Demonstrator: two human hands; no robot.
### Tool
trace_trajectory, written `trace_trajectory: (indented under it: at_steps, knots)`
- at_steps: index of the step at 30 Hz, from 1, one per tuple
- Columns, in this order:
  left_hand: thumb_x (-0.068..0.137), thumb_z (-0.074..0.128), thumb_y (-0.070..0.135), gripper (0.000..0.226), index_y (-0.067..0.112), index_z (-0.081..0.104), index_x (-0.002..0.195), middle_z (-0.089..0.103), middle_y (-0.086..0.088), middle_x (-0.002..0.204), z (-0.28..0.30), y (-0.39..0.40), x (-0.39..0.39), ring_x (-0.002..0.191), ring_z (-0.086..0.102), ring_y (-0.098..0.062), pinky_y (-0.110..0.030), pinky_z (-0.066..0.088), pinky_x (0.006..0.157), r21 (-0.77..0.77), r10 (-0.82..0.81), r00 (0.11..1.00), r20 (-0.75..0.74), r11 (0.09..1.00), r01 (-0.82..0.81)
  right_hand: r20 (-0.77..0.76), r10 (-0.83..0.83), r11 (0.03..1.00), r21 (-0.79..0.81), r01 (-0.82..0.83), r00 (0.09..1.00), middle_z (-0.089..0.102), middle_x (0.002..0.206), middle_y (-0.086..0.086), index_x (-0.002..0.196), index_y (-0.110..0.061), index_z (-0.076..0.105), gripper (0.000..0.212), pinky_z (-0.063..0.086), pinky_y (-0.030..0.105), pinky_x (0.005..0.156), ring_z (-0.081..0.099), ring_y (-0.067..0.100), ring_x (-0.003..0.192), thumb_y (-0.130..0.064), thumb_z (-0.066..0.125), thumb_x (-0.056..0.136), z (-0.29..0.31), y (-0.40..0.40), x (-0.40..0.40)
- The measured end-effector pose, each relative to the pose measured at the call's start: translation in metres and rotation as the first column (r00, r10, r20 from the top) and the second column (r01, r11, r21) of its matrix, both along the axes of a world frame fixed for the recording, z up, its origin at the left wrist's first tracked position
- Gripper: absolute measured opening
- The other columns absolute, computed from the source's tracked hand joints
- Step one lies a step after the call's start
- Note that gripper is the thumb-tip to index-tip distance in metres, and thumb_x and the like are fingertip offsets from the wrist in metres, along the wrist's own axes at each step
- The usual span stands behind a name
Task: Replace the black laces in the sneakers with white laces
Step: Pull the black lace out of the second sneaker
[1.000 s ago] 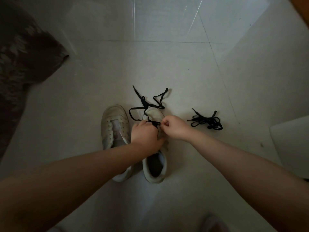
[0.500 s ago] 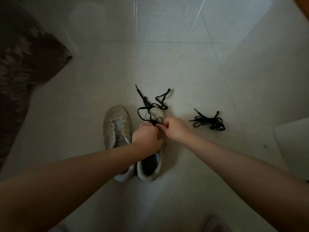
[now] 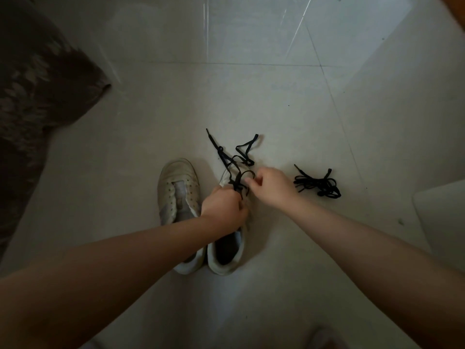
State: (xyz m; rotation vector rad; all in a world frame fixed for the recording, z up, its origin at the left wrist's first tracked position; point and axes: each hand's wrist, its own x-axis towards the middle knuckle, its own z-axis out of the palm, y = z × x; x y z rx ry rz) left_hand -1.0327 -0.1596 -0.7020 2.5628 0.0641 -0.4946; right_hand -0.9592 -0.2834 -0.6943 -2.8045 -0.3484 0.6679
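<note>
right hand pinches a strand of the black lace with thumb and fingers curled, just over the toe part of the right sneaker, and my left hand is curled on the upper of the same sneaker, next to where the lace enters; if it grips also the lace i cannot tell. the sneaker's long axis runs away from me, heel near, toe far, and the loose part of the lace lies on the floor beyond the toe. so i judge the pull must go up and to the far side, and the right hand is nearer for it. the other sneaker, touching on the left, shows no lace, and 1 removed lace lies bundled near on the right. no white laces are in view.
</note>
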Motion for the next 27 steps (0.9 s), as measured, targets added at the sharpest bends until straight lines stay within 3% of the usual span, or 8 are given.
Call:
trace_trajectory:
  at_steps: [2,5,8,12,15,18,23,27]
  knots:
    - [0.088,0.051,0.030,0.027,0.016,0.050,0.065,0.045,-0.003,0.089,-0.001,0.001,0.001,0.096,0.050,-0.022,-0.030,0.040,0.066,-0.021,0.002,1.000,0.001,1.000,-0.002,-0.156,-0.077,0.994,0.062,0.088,0.985,0.055,0.067,0.003,0.063,-0.016,0.047,0.043,0.034,0.029,0.054,0.053,0.023,0.069,-0.048,0.051,0.092,-0.006,0.001,-0.006]
    - [0.090,0.050,0.030,0.030,0.016,0.049,0.064,0.045,-0.003,0.087,-0.001,0.002,0.000,0.090,0.049,-0.021,-0.029,0.037,0.064,-0.035,-0.002,1.000,0.021,0.999,0.003,-0.223,-0.054,0.991,0.107,0.079,0.973,0.048,0.063,0.002,0.063,-0.016,0.039,0.038,0.028,0.029,0.049,0.048,0.023,0.070,-0.033,0.049,0.096,-0.010,0.003,-0.012]
    - [0.090,0.051,0.030,0.030,0.015,0.050,0.064,0.046,-0.003,0.084,-0.002,0.004,-0.001,0.082,0.047,-0.017,-0.028,0.038,0.063,-0.031,-0.017,0.999,0.039,0.999,0.018,-0.050,-0.022,0.993,0.111,0.027,0.999,0.050,0.074,0.003,0.075,-0.012,0.046,0.026,0.030,0.029,0.057,0.047,0.022,0.076,-0.024,0.046,0.097,-0.005,-0.003,-0.001]
    - [0.090,0.054,0.027,0.035,0.015,0.050,0.057,0.049,-0.002,0.060,0.000,0.005,0.004,0.057,0.049,-0.016,-0.027,0.044,0.054,-0.088,-0.021,1.000,-0.013,0.996,0.020,0.131,-0.224,0.953,0.238,0.189,0.966,0.060,0.084,0.013,0.086,-0.004,0.059,0.021,0.041,0.033,0.068,0.056,0.030,0.082,-0.022,0.051,0.094,0.012,-0.021,0.032]
    - [0.089,0.055,0.028,0.035,0.016,0.047,0.057,0.047,0.000,0.059,0.000,0.005,0.005,0.058,0.048,-0.016,-0.026,0.041,0.055,-0.064,-0.038,0.999,-0.020,0.997,0.037,-0.102,-0.148,0.975,0.152,0.163,0.984,0.057,0.068,0.009,0.069,-0.010,0.054,0.042,0.036,0.031,0.057,0.054,0.028,0.070,-0.044,0.051,0.093,0.004,-0.012,0.011]
    - [0.088,0.054,0.026,0.029,0.015,0.051,0.061,0.052,-0.004,0.067,0.000,0.005,0.006,0.062,0.050,-0.019,-0.028,0.044,0.057,-0.068,-0.042,0.999,-0.007,0.997,0.042,-0.237,-0.113,0.983,0.112,0.143,0.965,0.065,0.078,0.016,0.075,-0.011,0.053,0.038,0.044,0.034,0.065,0.060,0.030,0.076,-0.046,0.054,0.091,-0.012,-0.005,-0.013]
    - [0.089,0.053,0.026,0.029,0.014,0.051,0.062,0.055,-0.007,0.071,-0.002,0.004,0.005,0.063,0.051,-0.020,-0.029,0.046,0.059,-0.069,-0.043,0.999,-0.008,0.997,0.043,-0.068,-0.027,0.981,0.191,0.039,0.997,0.046,0.069,0.002,0.072,-0.015,0.040,0.027,0.027,0.028,0.060,0.045,0.022,0.071,-0.022,0.046,0.096,-0.015,0.000,-0.014]
    - [0.088,0.055,0.029,0.037,0.017,0.043,0.055,0.047,-0.002,0.062,-0.003,0.006,0.005,0.062,0.049,-0.019,-0.027,0.043,0.057,-0.065,-0.008,1.000,-0.009,0.998,0.007,0.110,-0.368,0.906,0.267,0.330,0.923,0.053,0.081,0.010,0.079,-0.008,0.047,0.022,0.027,0.030,0.061,0.049,0.024,0.076,-0.022,0.045,0.097,0.002,-0.023,0.022]
